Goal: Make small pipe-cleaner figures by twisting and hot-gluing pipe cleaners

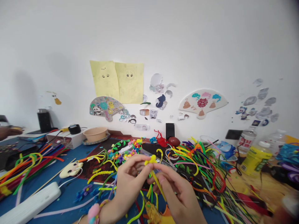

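Observation:
My left hand (127, 183) and my right hand (177, 189) meet low in the middle of the view. Both pinch the same yellow pipe cleaner (153, 171), whose top is twisted into a small loop or flower shape. Its stem runs down between my fingers, and green and yellow strands lie under my palms. A pink and blue fuzzy band (94, 213) sits at my left wrist.
Heaps of coloured pipe cleaners lie at right (198, 158) and far left (28, 165). A white power strip (30, 203), a small mask (71, 169), a beige bowl (95, 134), a phone (170, 130) and bottles (255, 157) stand around. Another person's hand (8, 132) shows at the left edge.

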A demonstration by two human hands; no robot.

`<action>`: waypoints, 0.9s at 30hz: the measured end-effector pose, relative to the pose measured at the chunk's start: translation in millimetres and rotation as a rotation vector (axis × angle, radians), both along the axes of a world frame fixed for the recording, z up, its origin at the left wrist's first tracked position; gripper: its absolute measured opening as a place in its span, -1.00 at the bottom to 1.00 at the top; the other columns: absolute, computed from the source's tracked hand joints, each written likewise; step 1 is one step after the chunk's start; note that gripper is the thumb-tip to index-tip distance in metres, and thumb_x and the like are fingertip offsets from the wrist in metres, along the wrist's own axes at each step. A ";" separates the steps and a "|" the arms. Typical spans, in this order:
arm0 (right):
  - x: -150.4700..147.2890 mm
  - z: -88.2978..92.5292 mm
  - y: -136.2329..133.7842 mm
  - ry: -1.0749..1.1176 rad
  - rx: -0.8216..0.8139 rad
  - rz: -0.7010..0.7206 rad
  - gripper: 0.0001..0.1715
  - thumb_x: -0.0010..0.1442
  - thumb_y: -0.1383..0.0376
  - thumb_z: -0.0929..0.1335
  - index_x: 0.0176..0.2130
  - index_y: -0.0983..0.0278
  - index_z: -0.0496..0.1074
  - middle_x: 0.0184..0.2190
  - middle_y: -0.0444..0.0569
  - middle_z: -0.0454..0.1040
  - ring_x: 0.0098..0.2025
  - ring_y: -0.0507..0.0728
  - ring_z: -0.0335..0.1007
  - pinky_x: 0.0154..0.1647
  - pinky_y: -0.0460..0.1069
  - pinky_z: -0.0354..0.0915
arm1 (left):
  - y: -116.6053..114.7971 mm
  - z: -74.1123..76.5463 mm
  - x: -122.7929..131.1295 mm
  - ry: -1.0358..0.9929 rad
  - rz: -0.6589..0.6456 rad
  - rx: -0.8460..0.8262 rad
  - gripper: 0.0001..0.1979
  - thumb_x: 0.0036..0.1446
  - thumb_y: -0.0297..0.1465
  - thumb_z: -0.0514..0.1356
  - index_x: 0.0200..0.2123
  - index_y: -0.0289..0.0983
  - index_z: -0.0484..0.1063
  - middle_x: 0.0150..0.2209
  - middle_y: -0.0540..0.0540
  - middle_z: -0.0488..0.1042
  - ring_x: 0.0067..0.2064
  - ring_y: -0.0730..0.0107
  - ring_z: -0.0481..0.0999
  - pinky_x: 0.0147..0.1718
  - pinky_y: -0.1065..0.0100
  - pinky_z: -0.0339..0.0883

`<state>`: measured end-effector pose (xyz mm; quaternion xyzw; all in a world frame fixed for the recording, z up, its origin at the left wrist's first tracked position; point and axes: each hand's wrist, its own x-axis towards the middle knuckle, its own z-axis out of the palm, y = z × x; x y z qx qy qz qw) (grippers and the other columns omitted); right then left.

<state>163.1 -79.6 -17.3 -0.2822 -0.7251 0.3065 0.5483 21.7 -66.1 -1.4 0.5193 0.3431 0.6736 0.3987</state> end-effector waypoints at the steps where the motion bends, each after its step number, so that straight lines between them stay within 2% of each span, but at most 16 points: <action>1: 0.5 2.4 -0.2 -0.023 -0.013 0.002 -0.65 0.28 0.29 0.21 0.04 0.26 0.35 -0.35 0.04 0.58 -0.35 0.11 0.54 -0.35 -0.08 0.49 | 0.4 1.5 -0.9 0.010 0.002 -0.007 -0.89 -0.09 -0.46 0.34 -0.40 -0.24 0.52 -0.51 0.01 0.54 -0.47 0.49 0.51 -0.48 0.57 0.39; 6: 2.3 11.5 0.9 -0.089 -0.023 -0.031 -0.72 0.26 0.27 0.21 -0.07 0.26 0.37 -0.56 -0.09 0.51 -0.53 0.05 0.48 -0.56 -0.15 0.40 | 5.8 6.2 -5.1 0.019 -0.072 -0.136 -0.89 -0.09 -0.42 0.34 -0.41 -0.28 0.52 -0.53 -0.01 0.55 -0.49 0.50 0.50 -0.45 0.55 0.37; 9: 6.7 14.5 2.5 -0.101 0.073 -0.116 -0.84 0.23 0.31 0.23 -0.21 0.25 0.37 -0.60 -0.15 0.46 -0.59 0.02 0.42 -0.62 -0.17 0.34 | 7.8 8.1 -6.3 0.014 -0.151 -0.207 -0.87 -0.06 -0.40 0.33 -0.38 -0.31 0.51 -0.57 0.01 0.52 -0.52 0.52 0.48 -0.45 0.53 0.34; 11: 11.9 17.5 4.6 -0.129 0.235 -0.237 -0.89 0.20 0.35 0.26 -0.24 0.23 0.36 -0.52 -0.13 0.47 -0.53 0.02 0.41 -0.53 -0.13 0.36 | 7.8 9.8 -6.8 0.033 -0.206 -0.241 -0.85 -0.06 -0.41 0.33 -0.37 -0.32 0.50 -0.59 0.01 0.51 -0.53 0.53 0.46 -0.45 0.53 0.32; 14: 21.1 23.5 9.3 -0.225 0.472 -0.361 -0.80 0.15 0.42 0.30 -0.18 0.21 0.34 -0.30 -0.06 0.48 -0.30 0.08 0.42 -0.26 -0.03 0.37 | 6.7 12.0 -7.2 0.058 -0.278 -0.282 -0.83 -0.09 -0.40 0.34 -0.37 -0.34 0.49 -0.59 0.00 0.51 -0.54 0.52 0.45 -0.47 0.51 0.30; 17: 28.6 27.8 13.4 -0.327 0.516 -0.301 -0.68 0.14 0.45 0.32 -0.09 0.21 0.31 -0.18 -0.03 0.45 -0.11 0.13 0.35 -0.07 0.03 0.31 | 5.5 12.3 -6.8 0.081 -0.330 -0.303 -0.82 -0.11 -0.40 0.35 -0.38 -0.35 0.49 -0.59 0.00 0.51 -0.56 0.51 0.44 -0.49 0.49 0.29; 21: 33.0 28.0 14.1 -0.379 0.515 -0.232 -0.68 0.14 0.47 0.30 -0.09 0.22 0.32 -0.23 -0.02 0.39 -0.10 0.14 0.29 -0.11 0.04 0.31 | 4.7 10.7 -5.3 0.135 -0.387 -0.298 -0.84 -0.09 -0.41 0.33 -0.39 -0.34 0.51 -0.58 -0.01 0.50 -0.55 0.49 0.43 -0.50 0.46 0.26; 27: 33.1 27.4 12.3 -0.426 0.503 -0.229 -0.67 0.14 0.49 0.29 -0.09 0.21 0.30 -0.25 -0.02 0.36 -0.12 0.16 0.25 -0.11 0.07 0.29 | 5.1 8.8 -4.7 0.184 -0.394 -0.298 -0.86 -0.08 -0.40 0.32 -0.40 -0.34 0.51 -0.56 0.00 0.49 -0.56 0.51 0.43 -0.51 0.48 0.22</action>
